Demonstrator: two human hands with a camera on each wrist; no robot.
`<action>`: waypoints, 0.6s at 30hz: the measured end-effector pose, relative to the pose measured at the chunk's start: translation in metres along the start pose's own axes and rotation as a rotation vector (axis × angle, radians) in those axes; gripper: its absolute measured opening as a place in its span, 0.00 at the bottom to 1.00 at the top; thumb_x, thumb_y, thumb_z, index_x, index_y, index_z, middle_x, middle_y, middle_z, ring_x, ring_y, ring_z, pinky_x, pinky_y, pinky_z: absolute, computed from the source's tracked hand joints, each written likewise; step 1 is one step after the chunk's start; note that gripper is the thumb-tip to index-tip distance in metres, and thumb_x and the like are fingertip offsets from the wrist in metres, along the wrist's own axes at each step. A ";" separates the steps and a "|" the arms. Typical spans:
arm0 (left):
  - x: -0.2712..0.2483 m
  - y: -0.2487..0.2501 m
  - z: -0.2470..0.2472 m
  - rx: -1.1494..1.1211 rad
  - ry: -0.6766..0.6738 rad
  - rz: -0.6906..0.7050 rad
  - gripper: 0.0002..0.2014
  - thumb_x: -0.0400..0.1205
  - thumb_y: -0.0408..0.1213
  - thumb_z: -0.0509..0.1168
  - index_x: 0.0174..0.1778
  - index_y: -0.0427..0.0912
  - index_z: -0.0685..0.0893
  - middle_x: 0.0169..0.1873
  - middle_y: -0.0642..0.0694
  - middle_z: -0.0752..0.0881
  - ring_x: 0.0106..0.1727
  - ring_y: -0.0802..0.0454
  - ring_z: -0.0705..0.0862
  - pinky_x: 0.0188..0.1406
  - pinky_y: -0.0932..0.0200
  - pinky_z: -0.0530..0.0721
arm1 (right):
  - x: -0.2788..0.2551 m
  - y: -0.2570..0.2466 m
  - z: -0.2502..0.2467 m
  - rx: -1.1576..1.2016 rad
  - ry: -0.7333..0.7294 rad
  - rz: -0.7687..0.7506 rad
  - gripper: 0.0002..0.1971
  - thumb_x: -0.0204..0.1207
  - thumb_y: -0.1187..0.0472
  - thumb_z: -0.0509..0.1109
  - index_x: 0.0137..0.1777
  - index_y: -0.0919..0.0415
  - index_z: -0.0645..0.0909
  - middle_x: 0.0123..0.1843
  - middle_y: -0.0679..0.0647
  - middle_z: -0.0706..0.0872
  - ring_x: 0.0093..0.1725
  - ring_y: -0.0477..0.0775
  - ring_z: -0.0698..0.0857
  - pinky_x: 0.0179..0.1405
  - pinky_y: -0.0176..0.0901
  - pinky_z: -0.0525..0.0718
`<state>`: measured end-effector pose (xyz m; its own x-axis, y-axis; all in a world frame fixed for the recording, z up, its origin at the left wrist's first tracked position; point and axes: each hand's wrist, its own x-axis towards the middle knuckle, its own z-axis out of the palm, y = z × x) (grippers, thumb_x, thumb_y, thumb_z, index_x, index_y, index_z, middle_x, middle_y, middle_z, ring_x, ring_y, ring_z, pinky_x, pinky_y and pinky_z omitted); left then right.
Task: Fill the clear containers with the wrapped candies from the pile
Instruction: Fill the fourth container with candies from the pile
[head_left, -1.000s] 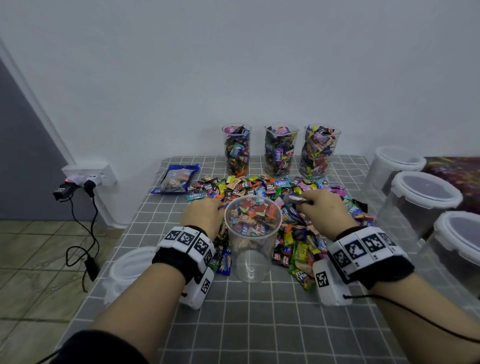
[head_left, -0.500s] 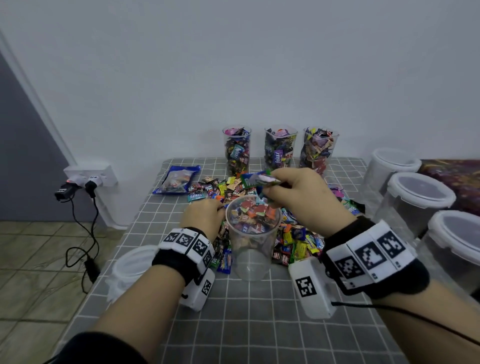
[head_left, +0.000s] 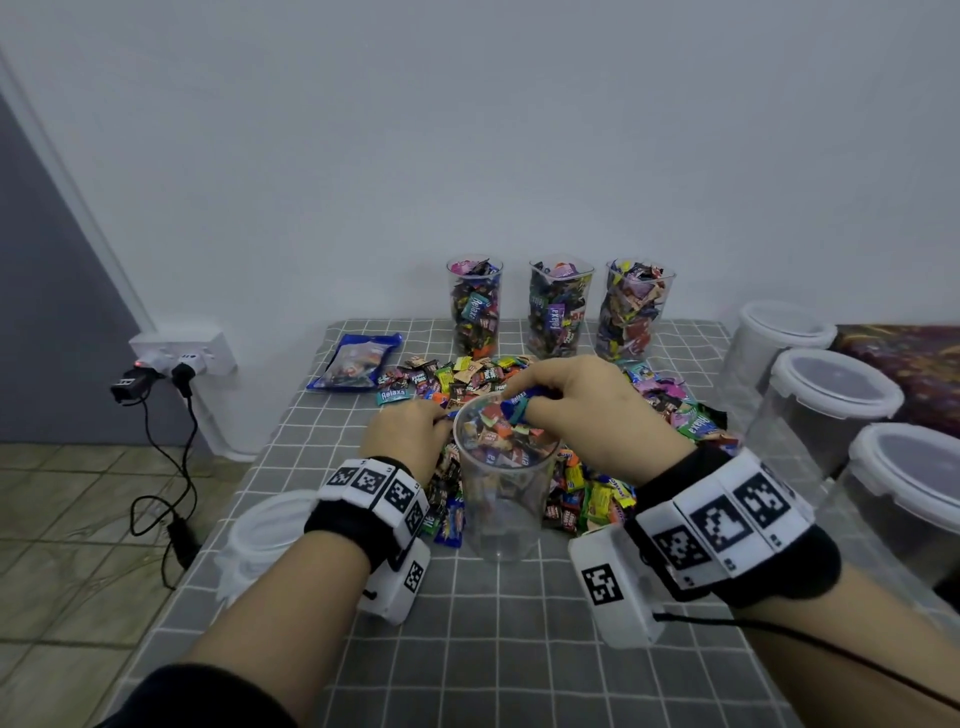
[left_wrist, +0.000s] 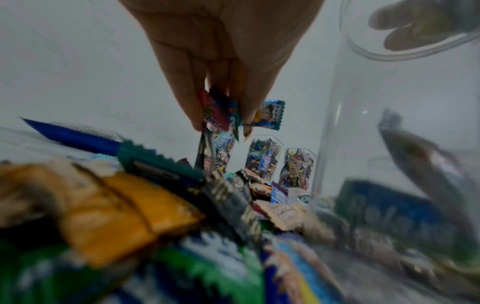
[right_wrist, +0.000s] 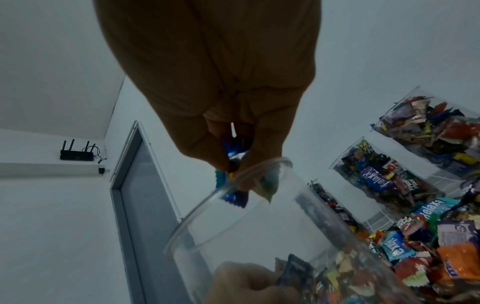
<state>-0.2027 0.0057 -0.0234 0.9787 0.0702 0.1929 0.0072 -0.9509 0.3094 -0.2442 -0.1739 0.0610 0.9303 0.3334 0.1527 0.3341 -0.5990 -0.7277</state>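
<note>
A clear cup (head_left: 506, 509), partly filled, stands in the near side of a pile of wrapped candies (head_left: 597, 493). My right hand (head_left: 527, 405) hovers over the cup's mouth and pinches blue and green candies (right_wrist: 232, 185) just above the rim (right_wrist: 207, 199). My left hand (head_left: 441, 418) is low in the pile, left of the cup, pinching a few candies (left_wrist: 221, 115) between thumb and fingers. Three clear containers (head_left: 561, 306) packed with candies stand in a row at the back by the wall.
Three lidded white tubs (head_left: 831, 400) line the table's right side. A blue bag (head_left: 358, 361) lies at the back left, and a white lid (head_left: 265, 535) sits at the left table edge. A wall socket with cables (head_left: 176, 358) hangs left of the table.
My right hand lifted candies from the pile on the cup's right and carried them left, over the cup's mouth. The left hand stayed in the pile beside the cup.
</note>
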 end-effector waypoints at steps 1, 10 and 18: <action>0.000 0.000 0.000 -0.005 0.001 -0.001 0.14 0.85 0.41 0.57 0.50 0.39 0.87 0.46 0.40 0.88 0.48 0.41 0.83 0.40 0.55 0.75 | 0.000 0.000 0.000 0.013 -0.005 -0.005 0.10 0.75 0.67 0.66 0.51 0.56 0.86 0.41 0.55 0.87 0.37 0.56 0.86 0.40 0.44 0.86; 0.000 -0.008 0.005 -0.113 0.038 -0.020 0.12 0.83 0.41 0.60 0.49 0.42 0.88 0.42 0.42 0.88 0.45 0.43 0.84 0.44 0.52 0.83 | -0.006 0.019 0.008 0.193 0.201 -0.062 0.13 0.75 0.60 0.71 0.59 0.48 0.81 0.59 0.40 0.81 0.60 0.41 0.79 0.63 0.45 0.78; -0.007 -0.015 -0.005 -0.204 0.130 -0.006 0.09 0.83 0.43 0.62 0.45 0.45 0.87 0.35 0.47 0.86 0.39 0.48 0.82 0.35 0.57 0.74 | -0.011 0.052 0.032 0.523 -0.178 0.041 0.56 0.58 0.54 0.84 0.80 0.50 0.51 0.63 0.33 0.73 0.55 0.24 0.79 0.51 0.19 0.77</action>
<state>-0.2107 0.0213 -0.0243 0.9441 0.1264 0.3044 -0.0414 -0.8707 0.4900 -0.2421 -0.1856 -0.0005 0.8857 0.4629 0.0348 0.1362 -0.1874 -0.9728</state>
